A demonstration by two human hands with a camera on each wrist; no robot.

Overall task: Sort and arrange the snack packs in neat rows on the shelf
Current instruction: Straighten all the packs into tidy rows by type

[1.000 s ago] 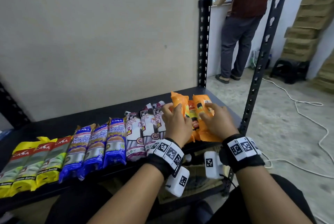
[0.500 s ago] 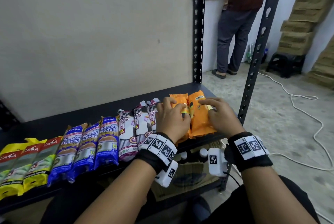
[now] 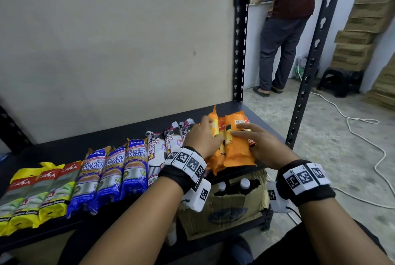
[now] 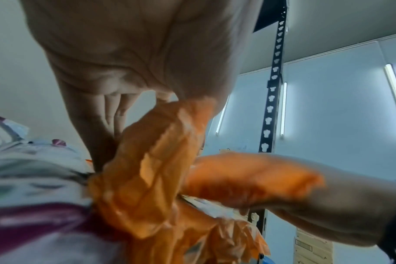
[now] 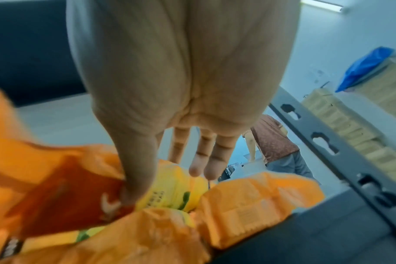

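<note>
crinkled orange packs [image 3: 236, 149] overlap; left hand [image 3: 203, 139] grips one, right hand [image 3: 261, 146] fingers spread flat.

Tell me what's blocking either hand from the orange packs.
Nothing visible. The left hand already rests on the leftmost of the orange packs, and the right hand lies with straight fingers on the rightmost ones, at the right end of the shelf.

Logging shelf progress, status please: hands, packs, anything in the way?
Left hand grips leftmost orange pack. Right hand flat on orange packs. Other packs in a row. Nothing in the way.
</note>
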